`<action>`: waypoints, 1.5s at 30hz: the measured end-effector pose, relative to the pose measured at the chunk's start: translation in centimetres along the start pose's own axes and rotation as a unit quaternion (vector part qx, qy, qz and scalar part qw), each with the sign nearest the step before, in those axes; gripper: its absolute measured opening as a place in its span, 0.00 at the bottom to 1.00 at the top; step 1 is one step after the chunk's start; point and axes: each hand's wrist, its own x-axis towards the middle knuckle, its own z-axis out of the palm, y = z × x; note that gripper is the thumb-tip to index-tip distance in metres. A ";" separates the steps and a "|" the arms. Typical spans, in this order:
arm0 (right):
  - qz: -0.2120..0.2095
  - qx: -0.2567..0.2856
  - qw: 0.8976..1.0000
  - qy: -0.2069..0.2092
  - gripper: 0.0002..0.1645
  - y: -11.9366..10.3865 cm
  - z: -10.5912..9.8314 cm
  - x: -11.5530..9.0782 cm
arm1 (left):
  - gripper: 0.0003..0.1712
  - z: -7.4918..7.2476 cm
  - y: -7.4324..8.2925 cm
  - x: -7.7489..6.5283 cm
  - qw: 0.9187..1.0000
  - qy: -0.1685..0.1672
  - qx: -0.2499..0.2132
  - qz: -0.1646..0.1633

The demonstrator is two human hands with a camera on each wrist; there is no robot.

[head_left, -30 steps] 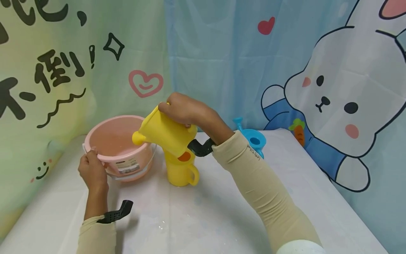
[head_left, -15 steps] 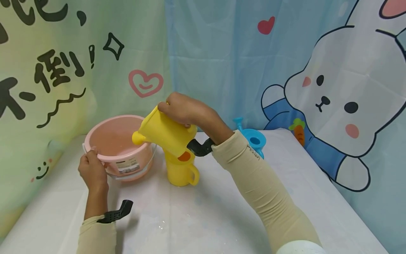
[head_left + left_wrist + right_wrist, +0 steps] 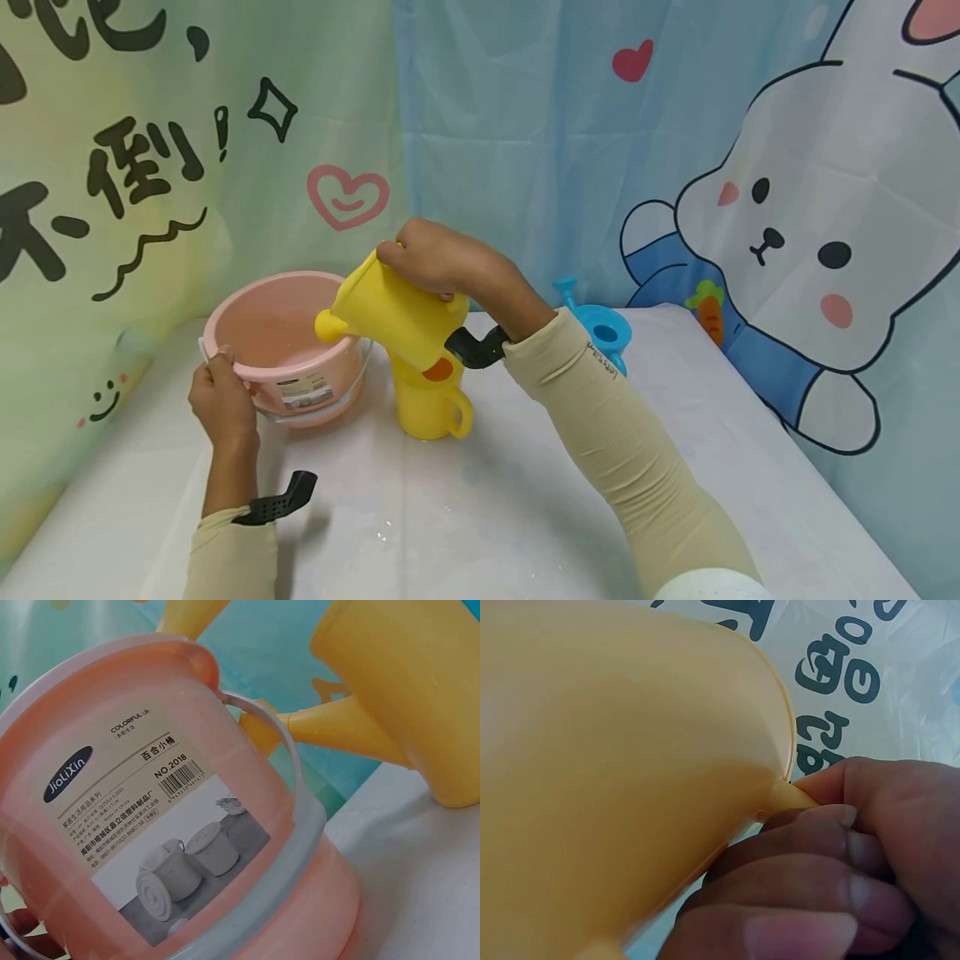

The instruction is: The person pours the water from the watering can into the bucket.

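Observation:
My right hand (image 3: 435, 258) grips the handle of a yellow watering can (image 3: 401, 312), which is tipped so its spout head (image 3: 330, 325) overlaps the pink bucket's near right rim. Up close in the right wrist view, curled fingers (image 3: 802, 877) wrap the handle beside the can's yellow body (image 3: 630, 772). On the left, my left hand (image 3: 223, 400) holds the front left rim of the pink bucket (image 3: 258, 383). Below the tipped can, another yellow watering can (image 3: 423, 412) stands on the table, its upper part hidden; the left wrist view shows its spout (image 3: 337, 727) pointing toward the bucket.
A blue watering can (image 3: 603, 329) stands at the back, behind my right forearm. Small water drops (image 3: 385, 530) lie on the white tabletop (image 3: 465, 533). A printed curtain (image 3: 480, 125) hangs close behind the table. The bucket's grey handle (image 3: 270, 892) hangs down its front.

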 end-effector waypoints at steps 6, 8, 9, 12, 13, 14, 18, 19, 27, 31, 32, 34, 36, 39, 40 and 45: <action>0.006 -0.010 1.000 -0.003 0.22 -0.2 0.0 -0.1 | 0.23 0.0 0.0 0.0 1.000 -0.005 -0.001 0.002; 0.006 -0.015 1.000 -0.005 0.22 -0.4 0.0 -0.1 | 0.22 0.0 0.0 0.0 1.000 -0.005 -0.004 0.002; 0.007 -0.018 1.000 -0.006 0.22 -0.5 0.0 -0.2 | 0.21 0.0 0.0 0.0 1.000 -0.005 -0.003 0.002; 0.008 -0.022 1.000 -0.005 0.22 -0.6 0.0 -0.2 | 0.20 0.0 0.0 -0.1 1.000 -0.002 -0.004 0.002; 0.008 -0.024 1.000 -0.003 0.22 -0.6 0.0 -0.2 | 0.20 0.0 0.0 0.0 1.000 -0.002 -0.003 0.002; 0.010 -0.025 1.000 -0.002 0.22 -0.6 0.0 -0.2 | 0.20 0.0 0.0 0.0 1.000 -0.001 -0.003 0.002; 0.013 -0.024 1.000 0.000 0.23 -0.6 0.1 -0.1 | 0.21 -0.1 0.0 0.0 1.000 -0.001 -0.007 0.004; 0.012 -0.024 1.000 0.000 0.23 -0.6 0.1 -0.1 | 0.21 -0.1 0.1 0.0 1.000 -0.001 -0.006 0.004; 0.007 -0.013 1.000 -0.004 0.23 -0.2 -0.1 0.0 | 0.20 0.1 0.1 -0.1 1.000 -0.001 -0.008 0.004; 0.004 -0.012 1.000 -0.005 0.23 -0.1 -0.1 0.1 | 0.23 0.0 0.0 -0.2 1.000 -0.002 -0.007 0.003; 0.003 -0.012 1.000 -0.006 0.23 -0.1 -0.1 0.1 | 0.24 0.0 0.0 -0.2 1.000 -0.002 -0.007 0.003; 0.003 -0.014 1.000 -0.005 0.23 -0.1 -0.1 0.1 | 0.25 0.0 0.0 -0.2 1.000 -0.003 -0.005 0.002; 0.002 -0.015 1.000 -0.005 0.23 -0.2 0.0 0.2 | 0.25 -0.1 0.0 -0.2 1.000 -0.004 -0.006 0.003; 0.005 -0.018 1.000 -0.004 0.23 -0.3 0.0 0.2 | 0.24 0.0 -0.1 -0.2 1.000 -0.002 -0.007 0.003; 0.005 -0.020 1.000 -0.004 0.23 -0.3 -0.1 0.2 | 0.23 0.0 -0.1 -0.1 1.000 -0.001 -0.008 0.003; 0.011 -0.022 1.000 -0.004 0.23 -0.3 -0.1 0.2 | 0.22 0.1 -0.1 0.0 1.000 0.001 -0.004 0.004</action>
